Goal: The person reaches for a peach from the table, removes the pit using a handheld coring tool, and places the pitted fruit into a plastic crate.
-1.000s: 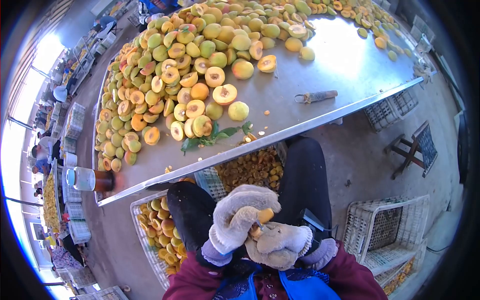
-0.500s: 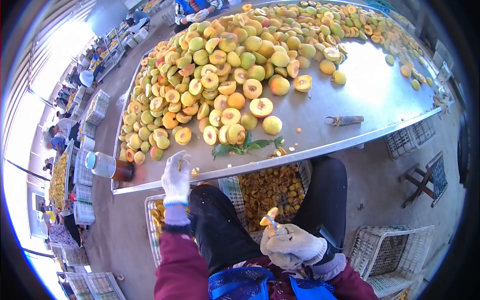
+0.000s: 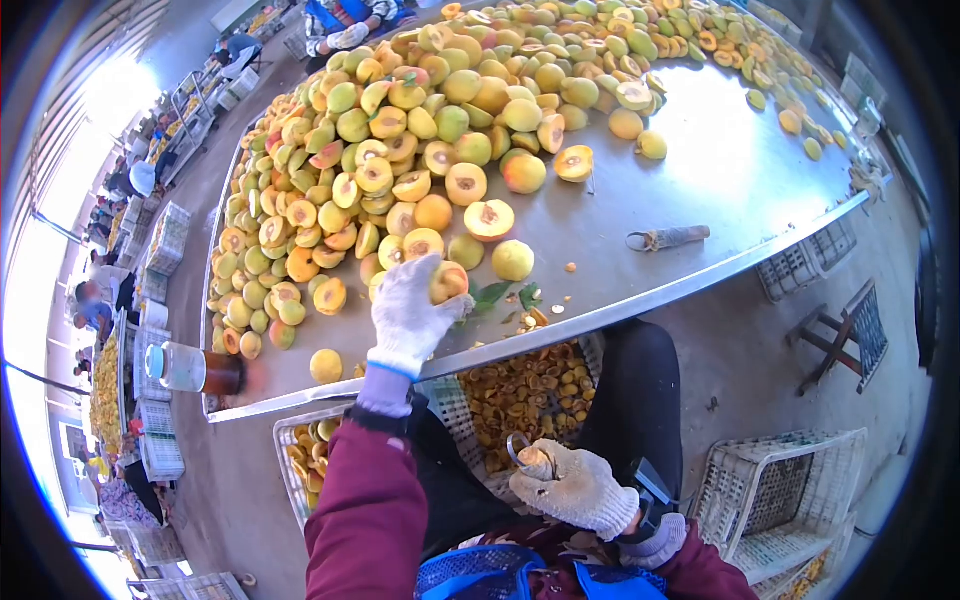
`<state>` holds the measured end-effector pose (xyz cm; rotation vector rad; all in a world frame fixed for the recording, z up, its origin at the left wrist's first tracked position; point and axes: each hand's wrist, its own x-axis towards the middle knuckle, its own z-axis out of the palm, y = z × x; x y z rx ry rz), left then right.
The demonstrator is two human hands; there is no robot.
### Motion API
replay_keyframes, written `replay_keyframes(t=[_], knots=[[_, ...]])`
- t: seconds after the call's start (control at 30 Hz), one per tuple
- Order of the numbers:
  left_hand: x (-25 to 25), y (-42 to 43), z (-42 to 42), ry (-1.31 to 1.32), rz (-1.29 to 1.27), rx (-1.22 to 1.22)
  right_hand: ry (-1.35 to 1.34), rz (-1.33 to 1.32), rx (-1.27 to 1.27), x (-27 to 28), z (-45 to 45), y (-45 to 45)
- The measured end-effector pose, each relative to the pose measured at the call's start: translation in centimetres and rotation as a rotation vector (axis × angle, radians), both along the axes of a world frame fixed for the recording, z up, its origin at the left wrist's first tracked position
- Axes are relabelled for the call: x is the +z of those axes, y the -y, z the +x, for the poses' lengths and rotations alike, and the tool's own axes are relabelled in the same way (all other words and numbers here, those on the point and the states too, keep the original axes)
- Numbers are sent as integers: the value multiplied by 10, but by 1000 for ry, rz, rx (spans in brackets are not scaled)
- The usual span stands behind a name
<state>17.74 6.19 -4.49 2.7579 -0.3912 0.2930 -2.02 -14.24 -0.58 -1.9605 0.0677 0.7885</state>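
Note:
My left hand, in a white knit glove, is at the near edge of the peach pile, its fingers closed round a peach half. Green leaves lie just right of those fingers. My right hand, also gloved, is above my lap and gripped round a looped pitting knife; its metal ring sticks up, and the palm hides most of the handle. A single peach half rests near the table's front left edge.
A second looped knife lies on the metal table. A jar of brown liquid stands at the left corner. Crates with fruit pieces are below the edge, a folding stool at right. Another person's gloved hands are across the table.
My left hand has moved right to the pile and closed on a peach half. A peach half now lies at the front left. The fruit piece at my right hand's knife ring is gone.

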Motion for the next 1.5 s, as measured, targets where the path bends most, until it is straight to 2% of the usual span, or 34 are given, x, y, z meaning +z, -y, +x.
replay_keyframes(t=[0.03,0.07,0.13,0.2,0.27,0.33,0.37,0.4,0.47,0.63,0.87,0.93,0.97,1.03,1.07,1.13,1.17,1.2,1.27,1.3,1.33,1.37,1.43,1.5], knots=[[11,3,-11,10,-84,40,-8,17,-16,0,0,1],[13,1,-25,-176,-592,63,-15,24,-19,-2,-1,1],[29,11,-49,-423,-1130,131,107,71,-51,-5,-2,-1],[34,8,-76,-733,-1753,-100,84,94,-61,-4,-1,-1],[38,19,-95,-756,-1749,-34,58,113,-72,-5,-5,-2],[35,22,-110,-930,-1902,-105,103,176,-149,-13,-10,-5],[38,24,-118,-929,-1717,65,100,174,-156,-14,-12,-6],[33,21,-124,-928,-1665,-20,117,168,-157,-14,-13,-7],[37,29,-137,-941,-1593,60,133,161,-166,-11,-13,-8],[43,54,-162,-826,-1580,48,305,6,-153,-8,-15,-10],[46,70,-187,-661,-1547,-6,318,-38,-156,0,-20,-10],[47,72,-187,-607,-1558,-23,309,-23,-151,-2,-24,-11],[49,68,-182,-636,-1457,-77,307,-22,-153,-3,-24,-9],[50,61,-176,-633,-1207,-175,308,246,-170,-3,-21,-3],[48,62,-175,-632,-1206,-178,311,245,-172,-3,-20,-1],[41,65,-176,-502,-1055,-240,-222,629,-260,-3,-19,3],[39,69,-174,-489,-1230,-328,-221,629,-264,-1,-17,4],[40,70,-173,-493,-1228,-329,-240,615,-290,3,-16,5],[44,73,-172,-566,-1402,-230,-261,602,-317,6,-16,6],[53,76,-176,-706,-1657,-169,-97,490,-358,6,-16,7],[53,74,-176,-711,-1655,-171,65,374,-395,7,-16,8],[52,67,-176,-810,-1530,-77,315,261,-440,-13,-18,4],[48,51,-176,-983,-1306,34,342,234,-483,-15,-17,9],[48,42,-176,-1052,-1246,-29,392,211,-516,-13,-16,13]])
